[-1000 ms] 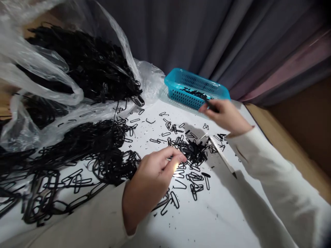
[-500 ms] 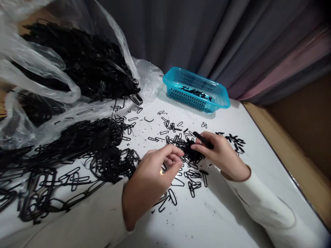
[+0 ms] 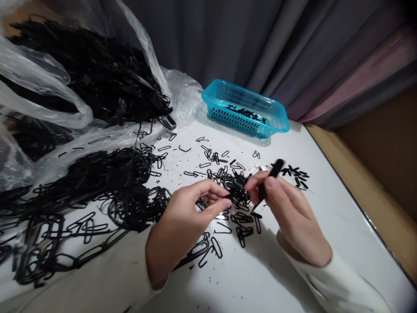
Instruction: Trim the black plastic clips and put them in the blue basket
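In my right hand (image 3: 293,208) is a slim black pointed tool (image 3: 269,180), gripped between thumb and fingers, its narrow tip slanting down to the left. My left hand (image 3: 192,206) is closed in a pinch, thumb and forefinger tips meeting on a small black piece (image 3: 229,197), mostly hidden. Under and behind both hands lies a loose heap of small black pieces (image 3: 239,184), among them thin oblong loops. More black loops (image 3: 244,228) lie flat on the white table just in front of the heap.
A blue perforated basket (image 3: 244,124) with some black pieces inside stands at the back. Short black pieces (image 3: 296,176) are grouped at right. An open clear plastic bag (image 3: 184,98) full of black parts (image 3: 94,74) fills the left, with tangled black frames (image 3: 137,208) before it.
My right hand has drawn back slightly from the heap and turned the tool, so its tip now points downward. The left fingertips have closed together into a pinch.
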Tool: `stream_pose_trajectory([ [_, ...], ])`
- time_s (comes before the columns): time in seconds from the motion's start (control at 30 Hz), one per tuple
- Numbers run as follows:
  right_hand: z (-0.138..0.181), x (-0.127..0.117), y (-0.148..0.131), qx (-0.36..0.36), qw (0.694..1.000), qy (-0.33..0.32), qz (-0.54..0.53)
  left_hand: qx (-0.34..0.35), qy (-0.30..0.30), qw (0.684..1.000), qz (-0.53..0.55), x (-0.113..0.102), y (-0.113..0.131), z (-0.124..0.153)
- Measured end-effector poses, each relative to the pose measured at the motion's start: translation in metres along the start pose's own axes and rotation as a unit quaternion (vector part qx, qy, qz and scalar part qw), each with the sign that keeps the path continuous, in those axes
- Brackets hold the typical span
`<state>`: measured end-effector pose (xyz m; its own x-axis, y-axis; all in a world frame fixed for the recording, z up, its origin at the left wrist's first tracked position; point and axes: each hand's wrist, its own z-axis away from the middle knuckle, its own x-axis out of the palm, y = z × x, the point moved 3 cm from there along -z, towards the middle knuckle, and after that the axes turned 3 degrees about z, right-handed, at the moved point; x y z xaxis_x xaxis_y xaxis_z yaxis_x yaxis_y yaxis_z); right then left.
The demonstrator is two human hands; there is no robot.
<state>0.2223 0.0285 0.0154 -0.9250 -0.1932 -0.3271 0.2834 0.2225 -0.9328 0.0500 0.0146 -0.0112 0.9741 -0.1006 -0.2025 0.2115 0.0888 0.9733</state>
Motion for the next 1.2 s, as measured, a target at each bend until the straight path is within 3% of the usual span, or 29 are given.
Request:
stream_pose_trajectory([
  [0.13, 0.011, -0.017, -0.007, -0.102, 0.982, 0.123, 0.099, -0.008, 0.01, 1.0, -0.018, -0.001, 0.003, 0.001],
  [0.27, 0.021, -0.019, -0.009, -0.137, 0.972, 0.184, 0.043, -0.015, -0.003, 1.0, -0.015, -0.001, 0.004, 0.001],
  [0.4, 0.028, -0.013, -0.013, -0.203, 0.931, 0.297, 0.068, -0.046, -0.019, 0.998, 0.027, 0.0, 0.0, -0.002],
  [0.57, 0.029, -0.006, -0.01, -0.251, 0.92, 0.294, 0.07, -0.086, -0.005, 0.995, 0.059, 0.001, -0.007, -0.004],
  [0.9, 0.036, -0.002, -0.006, -0.261, 0.915, 0.284, 0.122, -0.077, 0.018, 0.996, 0.035, 0.0, -0.008, -0.002],
  [1.07, 0.036, -0.005, -0.007, -0.32, 0.892, 0.266, 0.174, -0.083, 0.014, 0.995, 0.045, 0.0, -0.008, -0.002],
  [1.13, 0.038, -0.007, -0.011, -0.344, 0.89, 0.231, 0.189, -0.086, 0.014, 0.995, 0.048, 0.001, -0.007, -0.002],
  [1.2, 0.04, -0.007, -0.015, -0.321, 0.903, 0.174, 0.226, -0.09, 0.013, 0.995, 0.045, 0.001, -0.006, -0.002],
])
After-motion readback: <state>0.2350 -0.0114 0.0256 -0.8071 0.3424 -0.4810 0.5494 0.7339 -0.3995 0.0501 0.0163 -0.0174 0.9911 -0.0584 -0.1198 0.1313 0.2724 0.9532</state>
